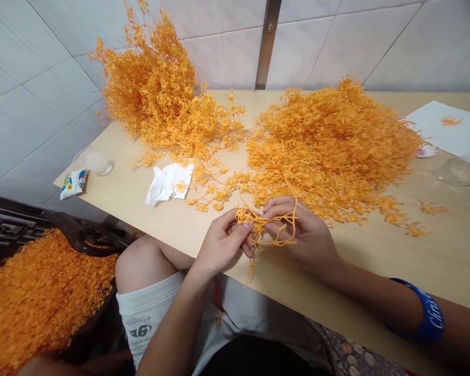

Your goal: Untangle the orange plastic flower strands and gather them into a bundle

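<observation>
Pinching orange stems [279,243] with left fingers [239,235] and right fingers [277,202], wearing a blue wristband [432,317] reading "Chris".

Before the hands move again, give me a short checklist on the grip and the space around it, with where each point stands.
1. Left hand gripping the orange piece: ok, pinched in the fingers.
2. Right hand at its strands: ok.
3. Strands free of crossings: not ok, they loop over one another.
4. Piece separate from the right-hand pile: cannot tell, a strand arches up to the pile's edge.
5. Crumpled paper free of orange bits: not ok.
6. Blue wristband clear of strands: ok.
</observation>
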Motion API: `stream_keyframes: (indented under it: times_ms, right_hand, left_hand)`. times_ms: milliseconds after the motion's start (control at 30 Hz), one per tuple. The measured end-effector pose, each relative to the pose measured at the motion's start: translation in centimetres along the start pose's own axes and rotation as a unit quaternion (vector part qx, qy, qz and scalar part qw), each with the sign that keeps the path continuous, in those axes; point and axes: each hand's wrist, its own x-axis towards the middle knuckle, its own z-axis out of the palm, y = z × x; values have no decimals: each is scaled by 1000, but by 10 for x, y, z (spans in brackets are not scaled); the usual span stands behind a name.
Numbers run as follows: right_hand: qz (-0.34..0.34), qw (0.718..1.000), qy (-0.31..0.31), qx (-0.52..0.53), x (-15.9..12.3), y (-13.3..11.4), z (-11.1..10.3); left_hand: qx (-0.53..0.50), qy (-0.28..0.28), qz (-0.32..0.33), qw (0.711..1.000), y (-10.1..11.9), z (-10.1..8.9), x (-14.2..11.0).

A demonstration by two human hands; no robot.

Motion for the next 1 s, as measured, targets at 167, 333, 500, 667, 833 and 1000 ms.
stream_keyframes:
  times_ms: [167,333,500,667,833,1000]
  right_hand:
    - [-1,999,14,-47,0,-4,-1]
    - [29,999,0,-13,-1,-6,0]
    - [50,999,-2,12,-4,-5,-1]
    - [33,999,-7,-1,-7,-4,-2]
    - [21,997,-45,61,-6,-7,0]
    - [66,986,-87,123,-4,-13,0]
  left_hand:
    - [2,-20,-7,1000,2,2,0]
    - [25,-13,11,1000,1,2,-1]
    - [87,-22,45,995,0,0,-2]
    - [114,-28,80,990,-2,-3,-1]
    - [41,-27,39,998,-5,-5,-1]
    - [81,-1,75,994,-2,-4,-1]
